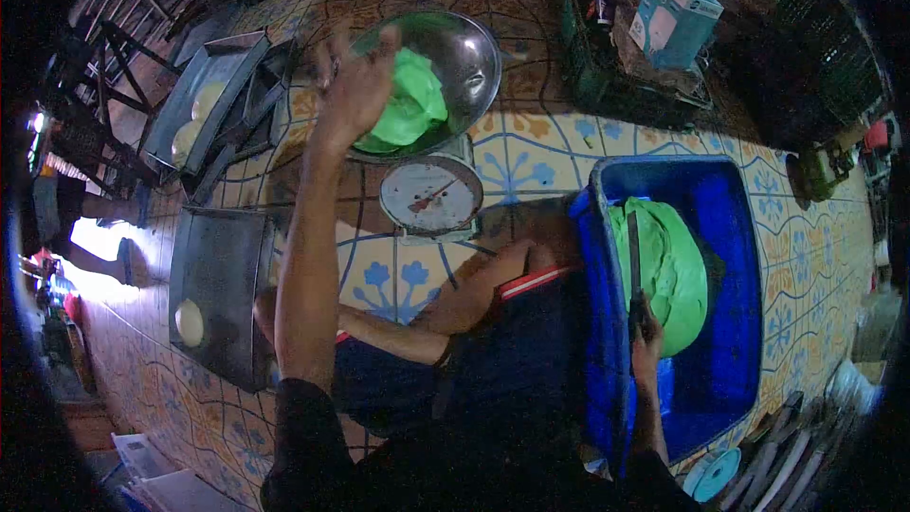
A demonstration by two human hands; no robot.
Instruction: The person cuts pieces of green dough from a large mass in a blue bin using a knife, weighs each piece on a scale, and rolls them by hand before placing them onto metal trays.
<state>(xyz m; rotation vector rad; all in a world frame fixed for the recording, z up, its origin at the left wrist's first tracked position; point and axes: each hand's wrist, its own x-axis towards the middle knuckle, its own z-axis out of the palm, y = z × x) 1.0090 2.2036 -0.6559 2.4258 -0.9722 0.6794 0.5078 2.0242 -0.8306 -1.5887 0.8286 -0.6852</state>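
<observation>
My left hand [355,85] is raised to the near rim of a metal bowl [483,57], fingers spread and touching the green dough [417,104] inside it. The bowl sits on a dial scale [431,194] on the tiled floor. My right hand [646,341] grips the handle of a dark knife [633,256]. Its blade lies against a larger lump of green dough [678,265] in a blue tub [730,228] at my right. My crossed legs lie between the scale and the tub.
A metal tray [227,265] at the left holds one pale dough ball [190,322]. Farther back, another tray [223,57] holds pale dough balls. Behind the bowl are a green crate [597,76] and a light-blue box [673,9]. Utensils lie at the lower right.
</observation>
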